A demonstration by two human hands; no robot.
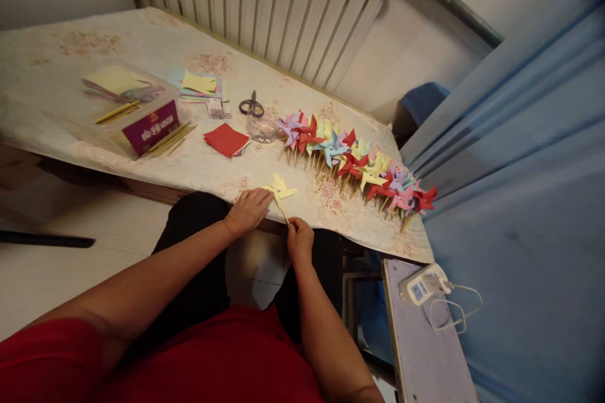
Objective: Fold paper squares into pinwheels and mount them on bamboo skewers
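Observation:
A yellow paper pinwheel (280, 189) with a pale centre dot sits at the table's near edge, its thin stick slanting down toward me. The lower end of that stick is pinched in my right hand (300, 240), whose fingers are closed. My left hand (249, 209) lies flat on the table edge with fingers stretched out, the tips at the pinwheel's left blade; whether they press on it I cannot tell. Beyond the pinwheel are a stack of red paper squares (227, 140) and a small clear tray of tiny pieces (261, 131).
Several finished pinwheels (352, 160) lie in a long row at the right. Scissors (252, 105), small boxes (217, 108) and coloured paper (199, 83) are farther back. At left stands a clear plastic box (165, 96), with loose sticks (171, 141) beside it. A power strip (425, 284) rests on a bench.

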